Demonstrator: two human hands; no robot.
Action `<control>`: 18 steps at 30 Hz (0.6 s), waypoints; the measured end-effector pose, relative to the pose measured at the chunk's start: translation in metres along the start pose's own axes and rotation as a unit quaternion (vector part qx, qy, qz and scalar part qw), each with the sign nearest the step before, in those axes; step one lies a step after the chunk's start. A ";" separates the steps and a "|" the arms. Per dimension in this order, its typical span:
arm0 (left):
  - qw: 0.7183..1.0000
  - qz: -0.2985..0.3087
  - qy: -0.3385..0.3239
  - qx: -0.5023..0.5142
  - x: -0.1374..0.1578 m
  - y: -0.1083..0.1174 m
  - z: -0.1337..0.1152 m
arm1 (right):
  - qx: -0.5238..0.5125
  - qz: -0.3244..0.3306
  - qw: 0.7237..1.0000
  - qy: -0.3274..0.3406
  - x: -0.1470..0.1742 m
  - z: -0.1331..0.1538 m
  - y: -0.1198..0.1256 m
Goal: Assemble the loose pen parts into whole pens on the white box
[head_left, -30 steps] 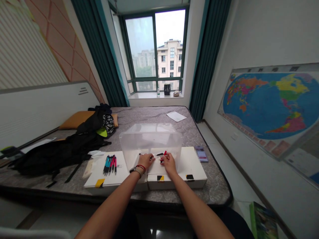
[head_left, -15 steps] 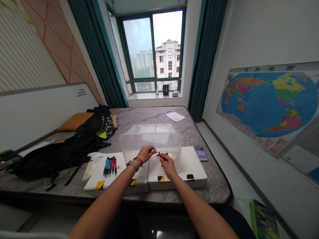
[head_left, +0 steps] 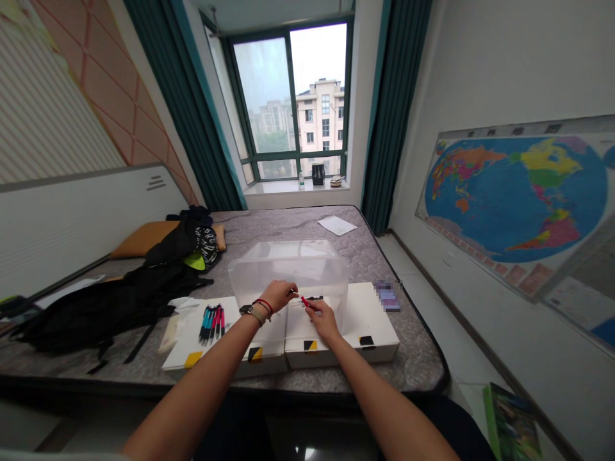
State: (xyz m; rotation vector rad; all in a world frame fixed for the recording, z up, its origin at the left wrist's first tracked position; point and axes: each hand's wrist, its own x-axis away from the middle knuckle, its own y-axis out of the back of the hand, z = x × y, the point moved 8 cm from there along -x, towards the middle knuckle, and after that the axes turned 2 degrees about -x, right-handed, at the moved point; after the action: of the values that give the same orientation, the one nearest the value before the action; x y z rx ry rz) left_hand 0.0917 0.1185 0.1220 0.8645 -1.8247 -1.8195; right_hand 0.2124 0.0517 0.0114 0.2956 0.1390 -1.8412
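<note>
My left hand (head_left: pixel 278 296) is pinched on a thin, pale stick (head_left: pixel 296 294), perhaps a pen refill. The fingers of my right hand (head_left: pixel 323 319) are closed around a small red pen barrel (head_left: pixel 304 301). The stick's end meets the barrel's tip or lies right beside it; I cannot tell which. Just behind the hands, small dark pen parts (head_left: pixel 315 298) lie at the clear plastic box (head_left: pixel 269 269), whose open side seems to face me. Left of my left wrist, several blue, black and pink pens (head_left: pixel 211 323) lie in a row on a white carton (head_left: pixel 185 342).
A second white carton (head_left: pixel 379 326) lies under my right hand. Both cartons rest on a grey mattress (head_left: pixel 418 358). A black backpack (head_left: pixel 120 304) occupies the left side. A paper sheet (head_left: pixel 337 225) lies farther back, and a blurred purple item (head_left: pixel 389 299) sits at the right.
The red barrel has tilted and shifted slightly left, and the gap between it and the pale stick has closed. My left hand has moved slightly left and down.
</note>
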 end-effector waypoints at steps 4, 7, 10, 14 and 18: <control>0.999 0.037 -0.020 -0.033 -0.003 -0.002 -0.007 | 0.023 0.004 1.000 0.013 -0.001 -0.001 -0.001; 0.998 0.043 -0.027 -0.037 -0.005 -0.002 -0.009 | 0.039 0.005 0.999 0.027 0.000 0.003 -0.001; 0.999 0.048 -0.022 -0.014 -0.006 -0.006 -0.005 | 0.056 0.011 0.998 0.040 0.002 0.008 -0.001; 0.995 0.039 -0.004 0.095 -0.004 -0.014 0.001 | 0.049 0.014 0.998 0.038 0.002 0.009 -0.001; 0.973 -0.026 0.048 0.223 0.000 -0.021 0.011 | -0.024 -0.004 1.000 -0.014 0.000 -0.001 0.000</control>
State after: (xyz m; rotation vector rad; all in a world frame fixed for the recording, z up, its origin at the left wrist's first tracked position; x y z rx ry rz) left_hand 0.0875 0.1276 0.1005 1.1432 -2.2028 -1.3835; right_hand 0.2129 0.0521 0.0107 0.2350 0.1642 -1.8458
